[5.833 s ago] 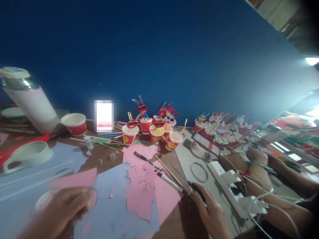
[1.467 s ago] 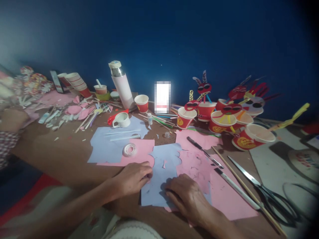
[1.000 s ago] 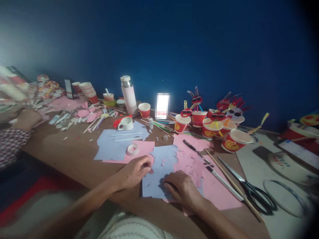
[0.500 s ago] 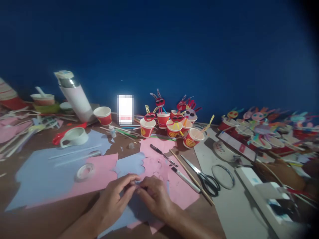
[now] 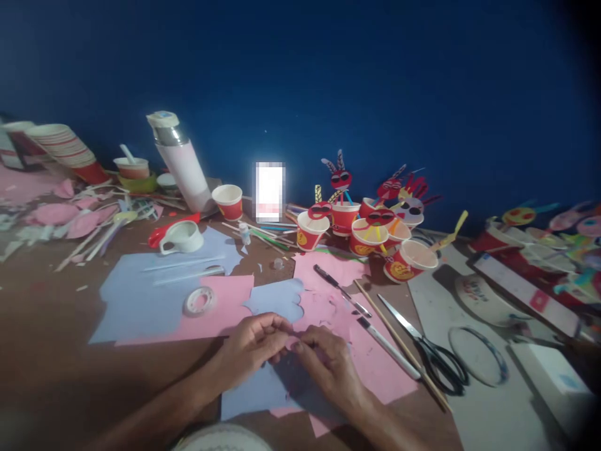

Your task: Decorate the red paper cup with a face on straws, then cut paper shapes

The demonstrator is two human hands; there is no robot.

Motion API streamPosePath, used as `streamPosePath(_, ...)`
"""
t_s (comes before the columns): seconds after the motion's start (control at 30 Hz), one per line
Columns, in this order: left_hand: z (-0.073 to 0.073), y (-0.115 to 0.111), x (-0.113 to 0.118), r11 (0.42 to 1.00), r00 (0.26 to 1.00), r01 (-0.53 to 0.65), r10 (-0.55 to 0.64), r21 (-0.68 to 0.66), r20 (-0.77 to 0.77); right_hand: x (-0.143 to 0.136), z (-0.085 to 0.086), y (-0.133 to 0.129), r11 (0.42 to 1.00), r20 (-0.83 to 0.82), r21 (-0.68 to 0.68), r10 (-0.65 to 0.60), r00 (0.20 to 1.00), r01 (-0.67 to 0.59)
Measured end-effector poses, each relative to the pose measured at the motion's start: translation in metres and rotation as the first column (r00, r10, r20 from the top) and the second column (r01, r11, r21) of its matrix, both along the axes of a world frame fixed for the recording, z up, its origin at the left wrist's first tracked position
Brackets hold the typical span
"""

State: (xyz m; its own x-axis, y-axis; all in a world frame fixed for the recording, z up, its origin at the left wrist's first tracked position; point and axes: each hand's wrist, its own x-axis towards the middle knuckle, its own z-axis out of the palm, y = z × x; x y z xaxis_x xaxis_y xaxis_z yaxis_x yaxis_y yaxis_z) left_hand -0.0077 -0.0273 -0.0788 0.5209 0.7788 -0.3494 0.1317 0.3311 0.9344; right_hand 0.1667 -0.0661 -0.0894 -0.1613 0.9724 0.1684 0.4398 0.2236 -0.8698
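Note:
My left hand (image 5: 263, 338) and my right hand (image 5: 328, 360) meet over the cut paper at the front of the table. Between their fingertips is a small pink paper piece (image 5: 292, 342), pinched from both sides and partly hidden by the fingers. Under the hands lie blue paper (image 5: 253, 394) and pink paper (image 5: 394, 382). A black pen (image 5: 328, 275) and a white marker with a black cap (image 5: 389, 347) rest to the right of the hands, near a thin wooden stick (image 5: 399, 338) and black-handled scissors (image 5: 441, 363). A tape roll (image 5: 200, 302) lies to the left.
Red paper cups with paper figures (image 5: 370, 238) stand at the back right. A white flask (image 5: 183, 169), a plain red cup (image 5: 228, 202), a white mug-shaped lid (image 5: 183, 238) and a small bottle (image 5: 244, 233) are at the back left. Paper scraps (image 5: 89, 219) cover the far left.
The view has swung left, so everything sits farther right in the picture. The fingertips have shifted slightly, and the pink piece between them now shows. A round white rim appears at the bottom edge.

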Motion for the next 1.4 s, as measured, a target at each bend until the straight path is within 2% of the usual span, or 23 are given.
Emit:
streamPosePath(0.2,0.008,-0.010,-0.001,0.996,0.996,-0.004,0.012,0.094,-0.084,-0.003,0.003,-0.004,0.997,0.045,0.039,0.065,0.997,-0.067)
streamPosePath(0.33,0.012,-0.018,-0.014,0.994,0.993,-0.028,0.041,0.110,-0.115,0.001,0.006,-0.003,0.994,0.062,0.065,0.086,0.994,-0.091)
streamPosePath(0.43,0.013,-0.022,-0.033,0.986,0.982,-0.088,0.109,0.140,-0.152,0.012,0.010,0.001,0.995,0.061,0.089,0.033,0.998,-0.039)
streamPosePath(0.57,0.016,-0.025,-0.058,0.982,0.983,-0.131,0.147,0.139,-0.109,0.027,0.015,0.007,0.991,0.110,0.109,-0.089,0.990,0.077)
streamPosePath(0.63,0.018,-0.027,-0.064,0.980,0.981,-0.118,0.139,0.159,-0.131,0.028,0.017,0.006,0.988,0.176,0.147,-0.069,0.982,0.043)
streamPosePath(0.7,0.019,-0.030,-0.064,0.977,0.971,-0.055,0.100,0.204,-0.218,0.024,0.019,0.004,0.982,0.267,0.182,0.007,0.964,-0.058)
streamPosePath(0.77,0.017,-0.033,-0.059,0.961,0.940,0.062,0.035,0.271,-0.340,0.015,0.021,0.000,0.971,0.340,0.153,0.123,0.933,-0.184)
streamPosePath(0.87,0.011,-0.034,-0.049,0.876,0.872,0.274,-0.051,0.397,-0.487,-0.004,0.026,-0.001,0.946,0.318,-0.015,0.310,0.896,-0.323)
streamPosePath(0.93,0.008,-0.032,-0.046,0.830,0.841,0.362,-0.094,0.425,-0.533,-0.017,0.029,0.005,0.925,0.266,-0.119,0.379,0.886,-0.360)
streamPosePath(1.03,0.008,-0.029,-0.048,0.859,0.831,0.384,-0.161,0.340,-0.533,-0.028,0.030,0.026,0.943,0.238,-0.136,0.329,0.914,-0.304)
streamPosePath(1.13,0.010,-0.024,-0.053,0.912,0.871,0.318,-0.175,0.257,-0.459,-0.024,0.033,0.045,0.986,0.206,-0.075,0.164,0.965,-0.151)
streamPosePath(1.2,0.010,-0.020,-0.053,0.960,0.936,0.222,-0.160,0.173,-0.314,-0.015,0.037,0.047,0.997,0.183,-0.049,0.073,0.980,-0.065)
streamPosePath(1.27,0.009,-0.014,-0.050,0.992,0.988,0.126,-0.124,0.015,-0.088,-0.007,0.042,0.039,0.999,0.173,-0.043,0.027,0.985,-0.020)
streamPosePath(1.33,0.008,-0.006,-0.043,0.985,0.992,0.074,-0.057,-0.153,0.115,-0.004,0.046,0.025,0.999,0.169,-0.042,0.030,0.985,-0.023)
streamPosePath(1.4,0.007,0.003,-0.034,0.960,0.977,0.050,0.010,-0.274,0.214,-0.008,0.046,0.011,0.997,0.184,-0.018,0.079,0.980,-0.077)
